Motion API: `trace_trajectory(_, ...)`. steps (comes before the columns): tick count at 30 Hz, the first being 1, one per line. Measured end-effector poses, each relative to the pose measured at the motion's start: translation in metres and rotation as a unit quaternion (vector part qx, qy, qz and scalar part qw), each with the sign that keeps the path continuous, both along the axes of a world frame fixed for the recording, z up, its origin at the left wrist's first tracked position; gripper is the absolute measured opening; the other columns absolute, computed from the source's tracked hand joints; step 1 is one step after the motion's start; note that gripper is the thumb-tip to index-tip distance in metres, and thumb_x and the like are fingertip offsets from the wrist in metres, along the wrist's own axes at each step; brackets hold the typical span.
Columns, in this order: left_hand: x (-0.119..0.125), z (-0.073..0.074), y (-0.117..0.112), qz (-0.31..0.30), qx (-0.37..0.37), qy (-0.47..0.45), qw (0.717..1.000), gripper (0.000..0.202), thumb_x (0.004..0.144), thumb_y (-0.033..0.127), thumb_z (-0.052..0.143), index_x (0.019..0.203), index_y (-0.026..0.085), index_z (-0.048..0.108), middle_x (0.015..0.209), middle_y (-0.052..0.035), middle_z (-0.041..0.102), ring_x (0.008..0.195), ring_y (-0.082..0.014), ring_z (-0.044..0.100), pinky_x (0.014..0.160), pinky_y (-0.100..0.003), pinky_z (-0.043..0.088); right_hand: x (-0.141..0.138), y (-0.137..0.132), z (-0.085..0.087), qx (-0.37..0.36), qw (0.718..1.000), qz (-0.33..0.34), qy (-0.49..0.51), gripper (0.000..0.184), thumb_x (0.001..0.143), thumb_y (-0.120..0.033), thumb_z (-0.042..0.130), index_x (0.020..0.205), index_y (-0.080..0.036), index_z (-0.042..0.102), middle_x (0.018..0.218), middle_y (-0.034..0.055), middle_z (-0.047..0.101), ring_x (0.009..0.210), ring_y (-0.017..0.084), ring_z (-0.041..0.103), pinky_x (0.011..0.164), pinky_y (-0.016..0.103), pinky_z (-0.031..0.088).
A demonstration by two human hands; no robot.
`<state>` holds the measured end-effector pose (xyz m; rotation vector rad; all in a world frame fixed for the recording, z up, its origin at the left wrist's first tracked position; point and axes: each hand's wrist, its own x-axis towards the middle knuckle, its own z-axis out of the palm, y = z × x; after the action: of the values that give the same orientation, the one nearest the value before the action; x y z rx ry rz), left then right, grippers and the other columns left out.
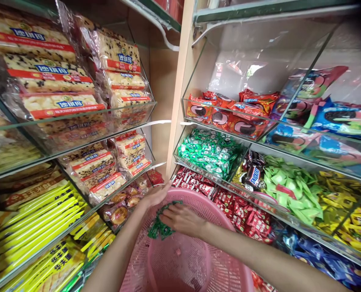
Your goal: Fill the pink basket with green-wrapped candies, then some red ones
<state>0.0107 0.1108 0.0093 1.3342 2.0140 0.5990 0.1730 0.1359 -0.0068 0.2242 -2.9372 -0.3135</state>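
A bunch of green candies [161, 228] is being touched by the curled right hand [180, 219], below and just left of its fingertips, inside the pink basket [221, 239]; whether any are being gripped cannot be told. The bunch's long axis is being slanted past those fingertips, near-left to far-right, single wrappers being pointed in mixed directions. The left hand [158, 196], farther from it, is being held open at the basket's far-left rim. Ahead-right of both hands, a green sweet pile [211, 154] is being displayed.
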Motion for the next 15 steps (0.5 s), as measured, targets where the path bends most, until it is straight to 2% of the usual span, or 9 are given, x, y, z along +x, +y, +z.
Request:
trace_trajectory(5, -0.003, -0.003, 0.001, 0.017, -0.006, -0.026, 1.000, 0.074, 0.078, 0.072, 0.024, 0.105, 0.016, 0.064, 0.115, -0.0102, 0.063, 0.109, -0.0265, 0.056, 0.092, -0.034, 0.040, -0.026, -0.005, -0.017, 0.036, 0.992, 0.122, 0.024, 0.020, 0.093, -0.018, 0.036, 0.098, -0.018, 0.055, 0.087, 0.0023, 0.060, 0.076, 0.015, 0.051, 0.068, 0.030, 0.037)
trace_trajectory(12, -0.003, -0.007, -0.001, 0.007, -0.003, -0.015, 1.000, 0.077, 0.078, 0.072, 0.020, 0.105, 0.015, 0.065, 0.117, -0.0099, 0.062, 0.113, -0.0275, 0.053, 0.094, -0.034, 0.039, -0.040, 0.000, -0.045, 0.074, 0.981, 0.167, 0.062, 0.021, 0.093, -0.019, 0.038, 0.105, -0.017, 0.054, 0.099, 0.0027, 0.059, 0.083, 0.014, 0.051, 0.074, 0.030, 0.036)
trace_trajectory(15, -0.002, -0.008, 0.001, 0.004, -0.009, 0.001, 1.000, 0.078, 0.078, 0.073, 0.020, 0.103, 0.015, 0.065, 0.115, -0.0108, 0.063, 0.117, -0.0277, 0.050, 0.096, -0.034, 0.038, -0.042, 0.003, -0.054, 0.077, 0.981, 0.163, 0.068, 0.020, 0.093, -0.020, 0.038, 0.107, -0.018, 0.054, 0.106, 0.0035, 0.058, 0.089, 0.014, 0.050, 0.078, 0.029, 0.035)
